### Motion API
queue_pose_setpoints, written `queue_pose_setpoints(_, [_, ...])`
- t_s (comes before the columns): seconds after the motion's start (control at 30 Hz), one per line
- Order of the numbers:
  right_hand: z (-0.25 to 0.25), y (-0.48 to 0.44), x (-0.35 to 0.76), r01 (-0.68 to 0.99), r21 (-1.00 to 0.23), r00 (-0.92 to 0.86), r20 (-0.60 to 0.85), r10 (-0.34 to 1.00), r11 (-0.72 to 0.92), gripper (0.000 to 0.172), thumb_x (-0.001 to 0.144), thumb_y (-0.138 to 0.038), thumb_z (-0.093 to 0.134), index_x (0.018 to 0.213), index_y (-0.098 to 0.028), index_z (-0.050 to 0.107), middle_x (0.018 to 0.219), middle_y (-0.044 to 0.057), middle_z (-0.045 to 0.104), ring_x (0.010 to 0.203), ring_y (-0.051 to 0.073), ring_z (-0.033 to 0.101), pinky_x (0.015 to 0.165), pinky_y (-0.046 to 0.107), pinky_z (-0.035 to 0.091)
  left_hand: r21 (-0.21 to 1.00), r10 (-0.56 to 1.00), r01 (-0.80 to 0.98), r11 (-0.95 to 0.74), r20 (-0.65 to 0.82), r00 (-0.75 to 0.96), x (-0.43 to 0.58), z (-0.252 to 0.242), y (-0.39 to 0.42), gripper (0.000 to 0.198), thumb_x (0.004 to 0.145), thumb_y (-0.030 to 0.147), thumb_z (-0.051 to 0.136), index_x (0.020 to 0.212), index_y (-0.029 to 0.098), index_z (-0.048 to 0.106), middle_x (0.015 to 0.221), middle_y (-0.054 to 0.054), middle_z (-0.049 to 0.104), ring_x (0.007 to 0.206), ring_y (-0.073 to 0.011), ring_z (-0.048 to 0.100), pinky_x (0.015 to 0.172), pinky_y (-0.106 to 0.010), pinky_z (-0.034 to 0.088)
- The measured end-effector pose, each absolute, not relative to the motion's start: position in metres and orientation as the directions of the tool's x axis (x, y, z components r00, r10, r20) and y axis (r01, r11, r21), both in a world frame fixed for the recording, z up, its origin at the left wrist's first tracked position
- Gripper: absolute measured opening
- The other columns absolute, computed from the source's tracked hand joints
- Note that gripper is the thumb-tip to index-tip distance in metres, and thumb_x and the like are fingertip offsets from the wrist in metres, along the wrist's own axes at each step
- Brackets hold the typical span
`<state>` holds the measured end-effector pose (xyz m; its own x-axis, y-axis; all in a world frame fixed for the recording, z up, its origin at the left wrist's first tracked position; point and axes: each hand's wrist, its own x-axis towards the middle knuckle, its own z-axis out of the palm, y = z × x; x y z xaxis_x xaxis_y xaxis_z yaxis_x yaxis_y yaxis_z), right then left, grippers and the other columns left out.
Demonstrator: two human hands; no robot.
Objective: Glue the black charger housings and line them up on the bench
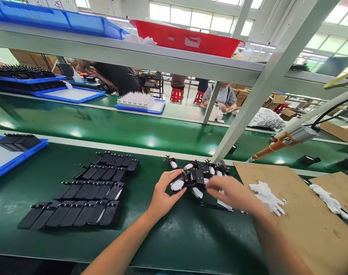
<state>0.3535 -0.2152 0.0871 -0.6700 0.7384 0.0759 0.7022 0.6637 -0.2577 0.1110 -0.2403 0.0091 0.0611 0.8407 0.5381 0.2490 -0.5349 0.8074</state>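
Note:
My left hand (162, 196) is closed around a small black device with a white oval part (177, 185), thumb on its near side and fingers on the far side. A black block-shaped piece (197, 176) stands just to the right of it. Several similar black units with white parts and thin wires lie in a cluster behind and between my hands; one white part (197, 193) shows near the front. My right hand (229, 191) hovers at the right of this cluster, blurred, its thumb and fingers apart with nothing visible between them.
Rows of flat black cases (85, 191) lie on the green bench at left, beside a blue-rimmed tray (19, 158). White gloves (267, 196) rest on cardboard (300, 214) at right. An orange dispenser (273, 149) hangs above, near a slanting metal post (248, 110). Co-workers sit beyond.

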Motion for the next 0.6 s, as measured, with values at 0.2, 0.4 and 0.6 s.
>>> queue_pose_setpoints(0.2, [0.001, -0.264, 0.370, 0.836, -0.048, -0.541, 0.094, 0.836, 0.547, 0.011, 0.084, -0.016, 0.054, 0.089, -0.016, 0.063, 0.088, 0.011, 0.066, 0.076, 0.025, 0.065, 0.062, 0.035, 0.049, 0.874, 0.888, 0.173, -0.454, 0.429, 0.165, 0.119, 0.013, -0.252, 0.046, 0.080, 0.022, 0.068, 0.123, 0.026, 0.054, 0.121, -0.007, 0.060, 0.110, -0.0222, 0.059, 0.095, -0.038, 0.049])
queue_pose_setpoints(0.4, [0.009, -0.266, 0.379, 0.746, -0.177, -0.630, 0.122, 0.767, 0.642, 0.012, 0.091, -0.021, 0.047, 0.091, -0.020, 0.059, 0.083, 0.003, 0.066, 0.075, 0.016, 0.062, 0.068, 0.028, 0.049, 0.873, 0.887, 0.196, -0.446, 0.402, 0.229, 0.124, 0.014, -0.258, 0.044, 0.079, 0.020, 0.069, 0.120, 0.026, 0.056, 0.119, -0.005, 0.062, 0.112, -0.0216, 0.058, 0.098, -0.038, 0.046])
queue_pose_setpoints(0.6, [0.052, -0.263, 0.370, 0.529, -0.366, -0.552, 0.537, 0.638, 0.766, 0.026, 0.090, -0.015, 0.049, 0.114, -0.024, 0.057, 0.090, 0.004, 0.062, 0.070, 0.010, 0.059, 0.059, 0.022, 0.047, 0.845, 0.895, 0.315, -0.432, 0.356, 0.270, 0.125, 0.016, -0.259, 0.043, 0.077, 0.022, 0.071, 0.117, 0.028, 0.060, 0.105, -0.003, 0.065, 0.097, -0.0196, 0.061, 0.087, -0.034, 0.049])
